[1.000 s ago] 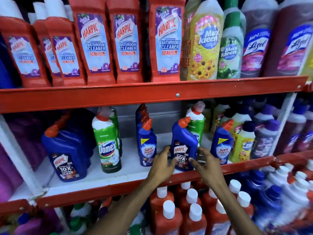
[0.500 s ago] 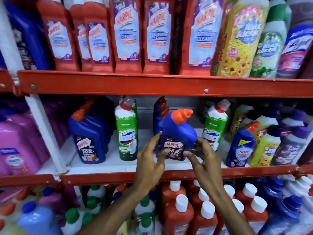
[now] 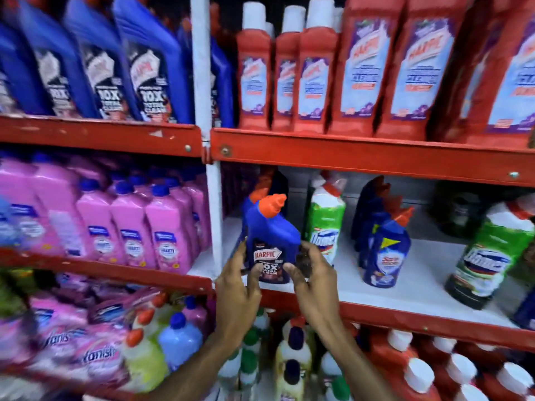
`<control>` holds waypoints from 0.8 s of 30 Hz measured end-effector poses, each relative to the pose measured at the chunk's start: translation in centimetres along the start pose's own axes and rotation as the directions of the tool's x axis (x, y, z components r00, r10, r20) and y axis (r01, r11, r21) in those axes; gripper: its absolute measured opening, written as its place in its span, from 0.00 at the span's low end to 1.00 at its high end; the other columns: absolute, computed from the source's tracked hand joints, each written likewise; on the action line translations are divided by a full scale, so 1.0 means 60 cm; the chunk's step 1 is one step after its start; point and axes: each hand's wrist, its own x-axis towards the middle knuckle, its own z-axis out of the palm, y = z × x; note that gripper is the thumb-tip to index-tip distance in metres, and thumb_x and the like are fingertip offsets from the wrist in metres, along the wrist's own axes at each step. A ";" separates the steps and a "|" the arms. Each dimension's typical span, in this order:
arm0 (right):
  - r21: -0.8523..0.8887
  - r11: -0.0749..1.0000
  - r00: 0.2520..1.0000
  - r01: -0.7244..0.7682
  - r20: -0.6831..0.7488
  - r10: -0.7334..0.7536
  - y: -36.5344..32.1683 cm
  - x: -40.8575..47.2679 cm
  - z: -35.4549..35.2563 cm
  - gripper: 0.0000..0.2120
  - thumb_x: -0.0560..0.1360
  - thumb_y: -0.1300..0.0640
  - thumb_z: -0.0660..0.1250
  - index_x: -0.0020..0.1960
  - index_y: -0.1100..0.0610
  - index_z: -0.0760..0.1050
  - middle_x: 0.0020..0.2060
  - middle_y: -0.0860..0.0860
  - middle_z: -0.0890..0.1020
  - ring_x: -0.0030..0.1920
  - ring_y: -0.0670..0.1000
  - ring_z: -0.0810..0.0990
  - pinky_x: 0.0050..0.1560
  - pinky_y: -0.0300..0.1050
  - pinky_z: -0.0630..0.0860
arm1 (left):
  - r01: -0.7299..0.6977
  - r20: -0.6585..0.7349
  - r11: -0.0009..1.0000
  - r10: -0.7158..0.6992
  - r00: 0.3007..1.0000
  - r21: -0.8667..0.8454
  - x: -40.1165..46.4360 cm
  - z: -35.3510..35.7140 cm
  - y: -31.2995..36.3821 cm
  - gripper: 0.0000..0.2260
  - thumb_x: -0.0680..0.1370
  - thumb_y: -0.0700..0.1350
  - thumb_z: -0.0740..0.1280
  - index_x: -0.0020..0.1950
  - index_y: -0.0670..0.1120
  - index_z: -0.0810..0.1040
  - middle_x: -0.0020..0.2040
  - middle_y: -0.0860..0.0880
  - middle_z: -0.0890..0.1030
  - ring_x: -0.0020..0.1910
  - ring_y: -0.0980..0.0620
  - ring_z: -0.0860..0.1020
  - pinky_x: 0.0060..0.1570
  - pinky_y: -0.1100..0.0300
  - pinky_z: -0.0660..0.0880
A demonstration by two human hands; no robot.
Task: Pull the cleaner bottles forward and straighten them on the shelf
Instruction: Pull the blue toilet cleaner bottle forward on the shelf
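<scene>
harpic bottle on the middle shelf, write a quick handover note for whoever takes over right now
Left hand and right hand: both grip the blue Harpic bottle from either side, label facing out.
Position: the bottle is at the left end of the middle shelf, near its front edge, beside the white post. Whether its base is set down cannot be told.
Done: this bottle is forward.
Left: the Domex bottle behind it sits further back; the Sani Fresh bottle and the tilted Domex on the right need pulling forward and straightening.
</scene>
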 end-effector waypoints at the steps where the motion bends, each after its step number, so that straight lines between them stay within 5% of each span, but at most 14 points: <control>1: -0.003 1.000 1.000 -0.006 0.018 0.006 0.002 0.003 0.017 0.18 0.74 0.60 0.70 0.63 0.53 0.74 0.55 0.51 0.85 0.51 0.39 0.84 0.54 0.37 0.80 | 0.001 0.005 1.000 -0.001 1.000 0.016 0.006 -0.008 -0.010 0.22 0.80 0.50 0.66 0.74 0.48 0.72 0.66 0.47 0.83 0.61 0.47 0.82 0.61 0.52 0.78; 3: -0.033 0.999 1.000 -0.014 0.023 0.015 0.012 0.010 0.045 0.18 0.74 0.57 0.69 0.63 0.52 0.74 0.56 0.50 0.84 0.55 0.45 0.84 0.57 0.43 0.80 | 0.008 0.025 0.999 -0.010 1.000 0.048 0.015 -0.019 -0.032 0.21 0.81 0.48 0.67 0.74 0.49 0.72 0.63 0.46 0.85 0.56 0.48 0.83 0.56 0.59 0.76; 7: -0.125 0.991 0.999 -0.046 0.016 0.048 0.027 0.017 0.080 0.17 0.75 0.57 0.70 0.63 0.57 0.75 0.57 0.51 0.83 0.54 0.45 0.81 0.53 0.25 0.72 | 0.035 0.105 0.994 -0.045 0.993 0.101 0.024 -0.026 -0.073 0.22 0.82 0.45 0.66 0.76 0.51 0.68 0.59 0.44 0.85 0.55 0.45 0.84 0.56 0.50 0.80; 10: -0.162 0.985 0.999 -0.055 -0.011 0.054 0.033 0.015 0.090 0.18 0.77 0.53 0.69 0.65 0.56 0.74 0.59 0.51 0.81 0.59 0.48 0.80 0.59 0.39 0.77 | 0.027 0.126 0.994 -0.041 0.991 0.109 0.028 -0.028 -0.084 0.23 0.81 0.45 0.66 0.76 0.49 0.67 0.59 0.43 0.85 0.54 0.44 0.84 0.55 0.46 0.81; 15: -0.170 0.985 0.999 -0.036 -0.020 0.033 0.025 -0.004 0.085 0.20 0.77 0.52 0.68 0.68 0.53 0.72 0.60 0.48 0.78 0.60 0.46 0.79 0.59 0.30 0.74 | 0.007 0.121 0.996 -0.018 0.992 0.088 0.024 -0.034 -0.082 0.24 0.80 0.45 0.68 0.76 0.49 0.68 0.64 0.43 0.83 0.61 0.45 0.83 0.60 0.47 0.81; 17: -0.215 0.977 0.999 0.004 -0.030 -0.011 0.021 -0.015 0.074 0.22 0.77 0.52 0.68 0.70 0.51 0.70 0.63 0.47 0.76 0.62 0.46 0.77 0.63 0.41 0.76 | -0.118 0.028 0.990 0.116 0.993 0.077 0.014 -0.039 -0.067 0.24 0.79 0.44 0.68 0.75 0.47 0.70 0.70 0.45 0.78 0.68 0.47 0.78 0.68 0.48 0.76; 20: -0.367 0.927 0.993 0.070 -0.063 -0.100 0.011 -0.032 0.039 0.25 0.78 0.54 0.67 0.73 0.52 0.67 0.70 0.50 0.71 0.70 0.49 0.71 0.70 0.45 0.71 | -0.415 -0.042 0.895 0.427 0.903 0.166 0.009 -0.037 -0.034 0.25 0.75 0.42 0.71 0.72 0.46 0.73 0.73 0.43 0.75 0.72 0.44 0.74 0.71 0.47 0.72; 24: -0.687 0.716 0.953 0.123 -0.118 -0.278 0.009 -0.044 -0.034 0.29 0.76 0.54 0.66 0.76 0.56 0.65 0.77 0.56 0.66 0.77 0.58 0.63 0.76 0.57 0.64 | -0.586 0.164 0.731 0.568 0.806 0.349 0.007 -0.006 0.016 0.32 0.74 0.49 0.71 0.77 0.44 0.68 0.79 0.39 0.68 0.80 0.38 0.64 0.75 0.33 0.64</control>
